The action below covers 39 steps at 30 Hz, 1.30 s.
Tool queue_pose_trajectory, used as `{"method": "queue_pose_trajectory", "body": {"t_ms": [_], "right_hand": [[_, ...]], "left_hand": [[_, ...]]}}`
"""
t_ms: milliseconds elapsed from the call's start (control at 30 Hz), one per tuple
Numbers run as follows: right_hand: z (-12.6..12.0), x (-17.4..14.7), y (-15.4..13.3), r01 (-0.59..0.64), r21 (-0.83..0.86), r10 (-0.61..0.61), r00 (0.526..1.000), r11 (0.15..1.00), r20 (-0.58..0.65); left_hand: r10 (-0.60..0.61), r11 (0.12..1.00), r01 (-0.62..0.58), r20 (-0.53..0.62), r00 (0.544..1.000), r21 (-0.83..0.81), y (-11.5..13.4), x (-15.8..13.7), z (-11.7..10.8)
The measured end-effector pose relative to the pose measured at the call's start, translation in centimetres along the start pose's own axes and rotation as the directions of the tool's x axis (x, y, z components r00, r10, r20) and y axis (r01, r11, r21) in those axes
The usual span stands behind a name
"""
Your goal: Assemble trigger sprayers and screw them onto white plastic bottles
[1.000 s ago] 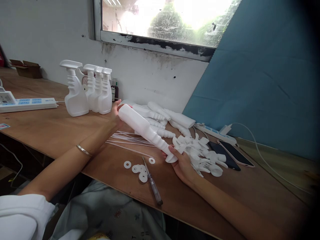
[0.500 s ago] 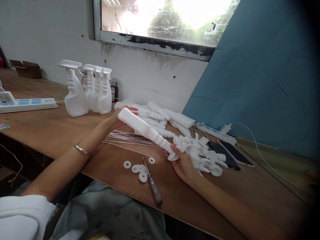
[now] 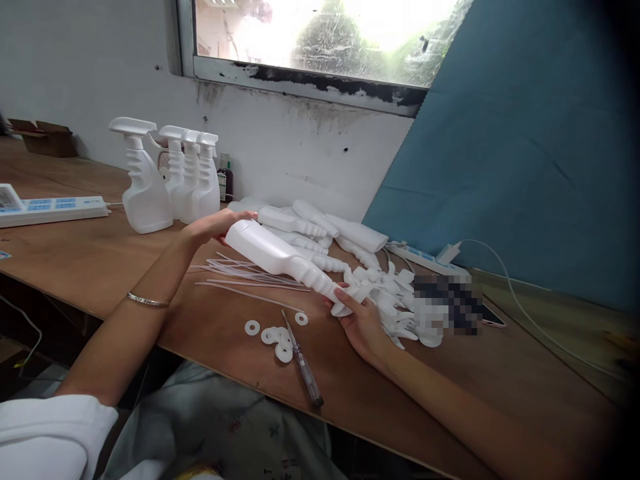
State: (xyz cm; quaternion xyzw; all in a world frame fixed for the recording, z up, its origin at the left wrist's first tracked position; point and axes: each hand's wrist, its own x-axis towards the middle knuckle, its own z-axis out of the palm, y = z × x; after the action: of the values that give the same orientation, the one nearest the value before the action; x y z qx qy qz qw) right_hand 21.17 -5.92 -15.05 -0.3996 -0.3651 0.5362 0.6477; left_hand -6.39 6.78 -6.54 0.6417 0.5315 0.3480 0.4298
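Note:
A white spray bottle [image 3: 267, 250] is held tilted above the table, its base toward the upper left and its ribbed neck toward the lower right. My left hand [image 3: 220, 225] is closed around the base end, some fingers hidden behind it. At the neck end, my right hand [image 3: 364, 323] grips a white trigger sprayer head [image 3: 341, 309] against the bottle's mouth; how far it is seated cannot be seen. Beside my right hand lies a heap of white sprayer heads [image 3: 387, 293]. Several more white bottles [image 3: 357, 233] lie piled behind the held one.
Thin white tubes [image 3: 245, 270], flat white washers [image 3: 270, 335] and a screwdriver [image 3: 305, 373] lie on the wooden table [image 3: 215, 340]. Capped spray bottles [image 3: 145, 193] stand at the left near a power strip [image 3: 60, 208]. A phone [image 3: 493, 319] lies at the right, partly blurred out.
The bottle has rolled about its long axis, now showing a broader face. My left hand has turned at the wrist and shifted slightly left. My right hand stays at the neck.

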Motion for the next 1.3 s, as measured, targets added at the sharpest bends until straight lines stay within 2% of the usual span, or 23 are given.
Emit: {"method": "queue_pose_trajectory", "body": {"t_ms": [200, 300, 433, 500, 633, 700, 767, 900, 967, 1067, 1167, 1300], "right_hand": [[0.0, 0.0, 0.1, 0.007, -0.003, -0.007, 1.0, 1.0, 0.005], [0.0, 0.0, 0.2, 0.005, -0.012, -0.005, 1.0, 1.0, 0.008], [-0.1, 0.1, 0.1, -0.008, 0.003, 0.008, 1.0, 1.0, 0.001], [-0.1, 0.1, 0.1, -0.023, 0.004, 0.023, 1.0, 1.0, -0.008], [0.0, 0.0, -0.1, -0.055, -0.001, 0.055, 0.998, 0.998, -0.005], [0.0, 0.0, -0.1, -0.057, -0.005, 0.057, 0.998, 0.998, -0.009], [0.1, -0.1, 0.0, -0.043, -0.01, 0.043, 0.999, 0.999, -0.014], [0.1, 0.0, 0.0, -0.002, -0.024, 0.001, 1.0, 1.0, -0.025], [0.1, 0.0, 0.0, 0.006, -0.03, -0.007, 0.999, 1.0, -0.039], [0.1, 0.0, 0.0, 0.013, -0.013, -0.013, 0.999, 1.0, -0.039], [0.1, -0.1, 0.0, 0.031, 0.043, -0.029, 0.998, 0.999, -0.057], [0.1, 0.0, 0.0, 0.075, 0.066, -0.068, 0.993, 0.995, -0.096]], "left_hand": [[0.117, 0.993, -0.118, 0.105, 0.988, 0.01, 0.3, -0.2, 0.0], [0.213, 0.977, -0.206, 0.141, 0.967, -0.063, 0.3, -0.4, 0.3], [0.328, 0.936, -0.307, 0.11, 0.938, -0.172, 0.3, -0.5, 0.6], [0.404, 0.905, -0.385, 0.079, 0.911, -0.18, 0.4, -0.7, 0.6], [0.568, 0.801, -0.545, 0.026, 0.823, -0.247, 0.5, -1.0, 0.8], [0.591, 0.779, -0.571, 0.002, 0.806, -0.259, 0.5, -1.0, 1.2], [0.565, 0.802, -0.551, -0.007, 0.825, -0.232, 0.3, -0.7, 1.7], [0.411, 0.908, -0.402, 0.063, 0.909, -0.118, -0.1, 0.1, 3.0], [0.362, 0.929, -0.358, 0.041, 0.931, -0.092, -0.2, 0.3, 3.4], [0.358, 0.921, -0.364, -0.066, 0.931, -0.141, -0.2, 0.5, 3.5], [0.299, 0.917, -0.326, -0.148, 0.943, -0.228, -0.5, 0.8, 3.7], [0.202, 0.89, -0.246, -0.15, 0.968, -0.383, -0.9, 1.5, 4.3]]}}
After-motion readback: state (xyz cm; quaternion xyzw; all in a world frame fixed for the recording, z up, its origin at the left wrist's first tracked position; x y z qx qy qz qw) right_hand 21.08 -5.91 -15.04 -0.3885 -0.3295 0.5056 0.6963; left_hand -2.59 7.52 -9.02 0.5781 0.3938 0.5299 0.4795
